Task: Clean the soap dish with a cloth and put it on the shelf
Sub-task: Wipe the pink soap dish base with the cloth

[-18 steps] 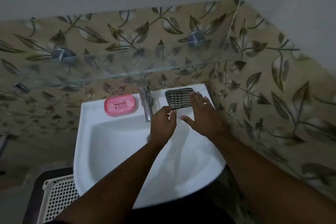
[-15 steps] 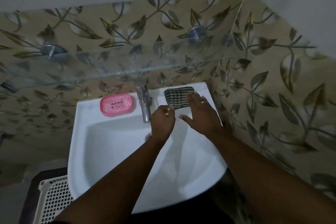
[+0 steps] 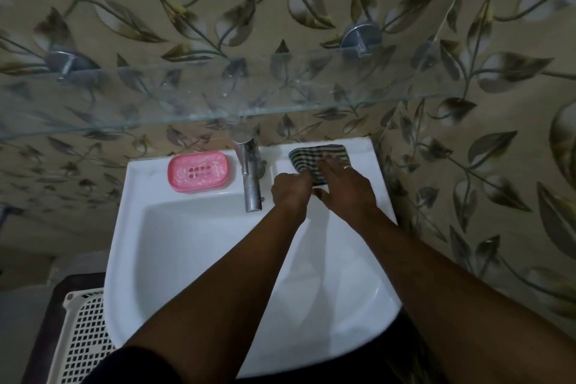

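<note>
A pink soap dish [image 3: 199, 170] lies on the back rim of the white sink [image 3: 131, 227], left of the tap. A dark striped cloth [image 3: 311, 156] lies on the back right corner of the rim. My left hand [image 3: 291, 192] pinches the cloth's near left edge. My right hand [image 3: 346, 187] lies flat on the cloth, fingers spread, covering its near part. A glass shelf [image 3: 218, 97] runs along the wall above the sink, with nothing on it.
A steel tap [image 3: 249, 174] stands between dish and cloth. Two round metal brackets [image 3: 361, 37] hold the shelf. Tiled walls close in behind and to the right. A white perforated basket [image 3: 84, 340] sits on the floor at lower left.
Both hands have moved further onto the cloth: the left now pinches its edge and the right covers more of it. The camera has tilted down and closer.
</note>
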